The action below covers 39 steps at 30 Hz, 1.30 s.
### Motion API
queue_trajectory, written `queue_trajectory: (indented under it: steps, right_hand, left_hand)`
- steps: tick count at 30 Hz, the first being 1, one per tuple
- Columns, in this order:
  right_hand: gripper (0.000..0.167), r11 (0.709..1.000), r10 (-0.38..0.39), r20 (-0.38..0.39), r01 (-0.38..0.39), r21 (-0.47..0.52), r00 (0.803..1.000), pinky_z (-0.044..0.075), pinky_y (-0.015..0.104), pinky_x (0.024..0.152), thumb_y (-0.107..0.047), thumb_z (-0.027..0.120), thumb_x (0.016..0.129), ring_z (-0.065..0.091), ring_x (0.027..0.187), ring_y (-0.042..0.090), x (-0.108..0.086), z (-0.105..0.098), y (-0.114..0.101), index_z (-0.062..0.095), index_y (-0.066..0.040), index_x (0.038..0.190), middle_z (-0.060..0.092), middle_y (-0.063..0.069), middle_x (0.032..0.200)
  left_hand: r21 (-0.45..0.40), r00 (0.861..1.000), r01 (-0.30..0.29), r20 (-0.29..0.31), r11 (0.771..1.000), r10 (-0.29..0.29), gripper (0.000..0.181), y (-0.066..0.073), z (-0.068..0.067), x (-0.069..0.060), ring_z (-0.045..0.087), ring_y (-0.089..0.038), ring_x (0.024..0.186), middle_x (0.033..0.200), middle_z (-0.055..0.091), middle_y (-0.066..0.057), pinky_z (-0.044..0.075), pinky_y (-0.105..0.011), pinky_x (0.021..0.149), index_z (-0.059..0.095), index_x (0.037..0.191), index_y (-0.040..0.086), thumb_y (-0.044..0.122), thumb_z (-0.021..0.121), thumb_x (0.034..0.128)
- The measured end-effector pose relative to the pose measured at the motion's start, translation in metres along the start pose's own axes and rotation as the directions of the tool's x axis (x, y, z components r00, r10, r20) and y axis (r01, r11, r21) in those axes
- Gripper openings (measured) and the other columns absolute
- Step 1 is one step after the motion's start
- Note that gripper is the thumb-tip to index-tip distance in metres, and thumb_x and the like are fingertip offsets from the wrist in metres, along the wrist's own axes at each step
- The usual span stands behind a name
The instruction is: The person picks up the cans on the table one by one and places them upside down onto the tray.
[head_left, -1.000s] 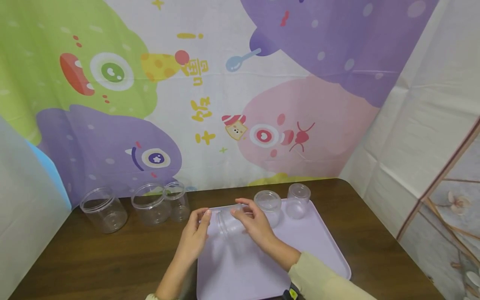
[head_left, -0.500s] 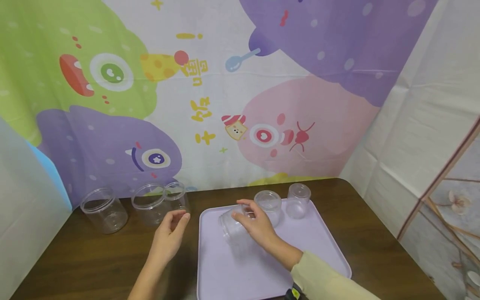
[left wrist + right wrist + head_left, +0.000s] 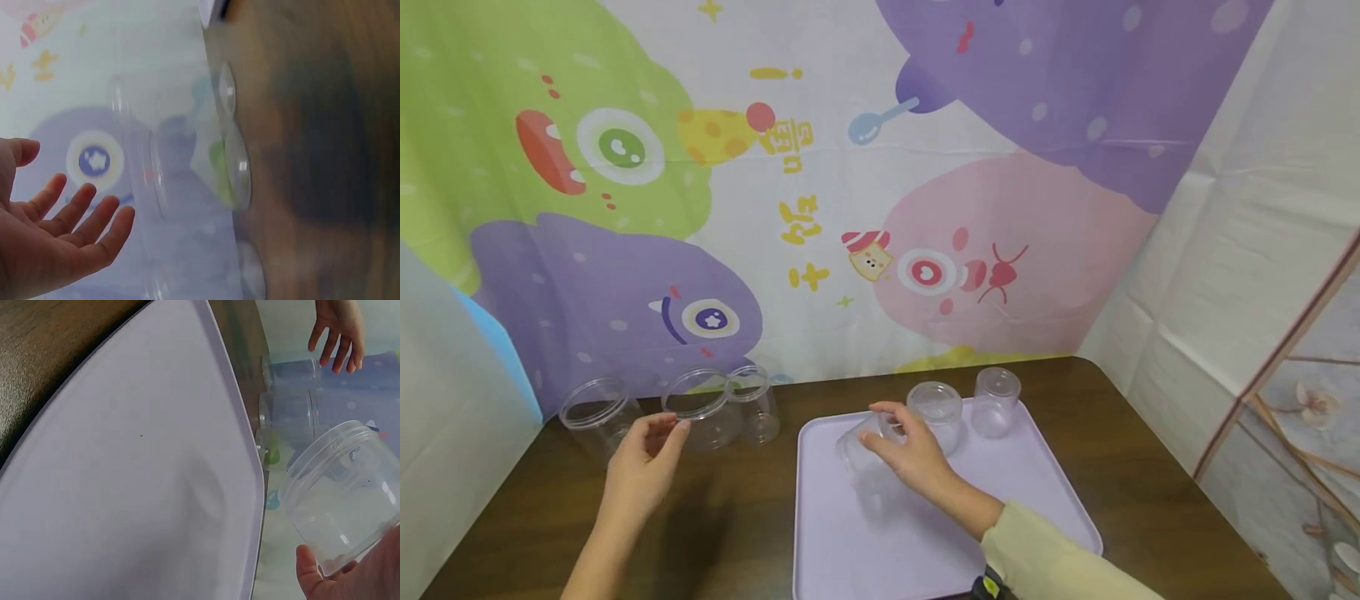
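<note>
My right hand (image 3: pixel 910 454) grips a clear plastic jar (image 3: pixel 350 494) above the purple tray. The jar is tilted, its ringed mouth toward the left. My left hand (image 3: pixel 643 471) holds nothing, with fingers loosely bent and thumb apart. It hovers over the table in front of the left wide clear jar (image 3: pixel 597 408) and the middle wide clear jar (image 3: pixel 703 421); in the left wrist view my left hand (image 3: pixel 69 231) appears apart from them. A narrow clear jar (image 3: pixel 760 412) stands beside the middle one. Part of the left jar is hidden behind my left hand.
The purple tray (image 3: pixel 910 542) lies on the dark wooden table (image 3: pixel 737 533). At its back stand a wide clear jar (image 3: pixel 936 417) and a narrow clear jar (image 3: pixel 996 408). A cartoon-printed cloth (image 3: pixel 820 333) hangs behind the table; a pale wall covering (image 3: pixel 1217 292) rises at the right.
My left hand has left the held jar and moved left, off the tray, toward the left jars. My right hand still holds its jar, now tilted more.
</note>
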State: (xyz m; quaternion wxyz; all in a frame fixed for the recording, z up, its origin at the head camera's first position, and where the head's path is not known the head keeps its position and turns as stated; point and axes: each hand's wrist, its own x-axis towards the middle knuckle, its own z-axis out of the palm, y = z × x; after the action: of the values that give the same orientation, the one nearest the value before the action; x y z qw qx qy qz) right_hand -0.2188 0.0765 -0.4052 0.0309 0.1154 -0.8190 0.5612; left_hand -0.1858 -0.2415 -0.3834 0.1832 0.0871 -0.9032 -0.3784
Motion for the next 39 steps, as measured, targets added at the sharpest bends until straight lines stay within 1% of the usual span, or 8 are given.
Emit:
queue_trajectory:
  steps: [3,6,11,15,17,25,31,39]
  right_hand:
    - [0.040,1.000,-0.010,0.015,0.010,-0.024,1.000,0.040,0.044,0.097,-0.031,0.069,0.082,0.050,0.115,0.027,0.000,0.000,0.001,0.059,-0.017,0.119,0.056,0.007,0.124]
    - [0.041,0.998,-0.036,0.022,0.037,-0.044,0.999,0.041,0.047,0.098,-0.030,0.069,0.081,0.051,0.115,0.028,0.001,0.001,0.001,0.059,-0.016,0.119,0.057,0.009,0.122]
    - [0.042,0.993,-0.049,0.031,0.052,-0.105,0.998,0.042,0.048,0.097,-0.033,0.069,0.080,0.051,0.115,0.027,0.003,0.002,0.001,0.059,-0.019,0.118,0.056,0.010,0.120]
    - [0.042,0.984,-0.056,0.046,0.063,-0.169,0.997,0.041,0.048,0.096,-0.035,0.069,0.080,0.050,0.117,0.025,0.003,0.002,0.002,0.059,-0.021,0.119,0.056,0.008,0.121]
    - [0.044,0.978,-0.070,0.053,0.079,-0.191,0.996,0.041,0.049,0.097,-0.035,0.069,0.080,0.049,0.119,0.026,0.004,0.002,0.002,0.059,-0.019,0.119,0.055,0.008,0.123]
    - [0.045,0.956,-0.105,0.064,0.119,-0.270,0.992,0.042,0.048,0.096,-0.035,0.069,0.079,0.046,0.121,0.027,0.005,0.004,0.004,0.059,-0.020,0.121,0.054,0.009,0.124]
    - [0.044,0.942,-0.119,0.066,0.133,-0.308,0.991,0.043,0.048,0.094,-0.034,0.069,0.079,0.047,0.119,0.027,0.005,0.005,0.004,0.060,-0.022,0.120,0.052,0.009,0.123]
    - [0.041,0.899,-0.199,0.067,0.210,-0.384,0.978,0.042,0.045,0.093,-0.034,0.069,0.077,0.048,0.114,0.028,0.007,0.008,0.003,0.062,-0.024,0.117,0.054,0.010,0.119]
  left_hand:
    - [0.006,0.999,-0.010,-0.040,1.000,0.010,0.045,-0.008,-0.011,0.007,0.053,-0.036,0.111,0.123,0.055,-0.023,0.043,-0.042,0.088,0.050,0.123,-0.001,0.035,0.047,0.0966]
    - [0.000,0.997,-0.009,-0.076,1.000,0.009,0.045,-0.017,-0.021,0.013,0.047,-0.044,0.115,0.124,0.051,-0.027,0.038,-0.054,0.092,0.048,0.124,-0.005,0.032,0.046,0.0970]
    - [0.015,0.988,-0.004,-0.153,1.000,0.006,0.041,-0.030,-0.031,0.024,0.042,-0.047,0.115,0.120,0.050,-0.031,0.032,-0.056,0.093,0.050,0.122,-0.007,0.024,0.049,0.0949]
    - [0.041,0.984,0.022,-0.180,0.999,-0.014,0.043,-0.038,-0.036,0.033,0.034,-0.052,0.119,0.122,0.046,-0.035,0.027,-0.059,0.097,0.050,0.123,-0.008,0.024,0.049,0.0937]
    - [0.061,0.983,0.028,-0.182,0.998,-0.017,0.044,-0.041,-0.039,0.038,0.031,-0.054,0.121,0.124,0.044,-0.036,0.025,-0.060,0.098,0.050,0.123,-0.008,0.025,0.049,0.0934]
    - [0.166,0.986,0.084,-0.153,0.983,-0.059,0.050,-0.050,-0.047,0.053,0.030,-0.057,0.120,0.129,0.039,-0.039,0.027,-0.064,0.093,0.047,0.127,-0.007,0.029,0.046,0.0930]
    - [0.218,0.993,0.092,-0.096,0.972,-0.073,0.055,-0.053,-0.052,0.061,0.026,-0.060,0.120,0.132,0.033,-0.041,0.025,-0.066,0.092,0.042,0.131,-0.008,0.034,0.042,0.0949]
    - [0.248,0.994,0.092,-0.086,0.964,-0.073,0.056,-0.057,-0.054,0.068,0.027,-0.061,0.116,0.131,0.031,-0.043,0.026,-0.066,0.087,0.041,0.130,-0.009,0.034,0.042,0.0938]
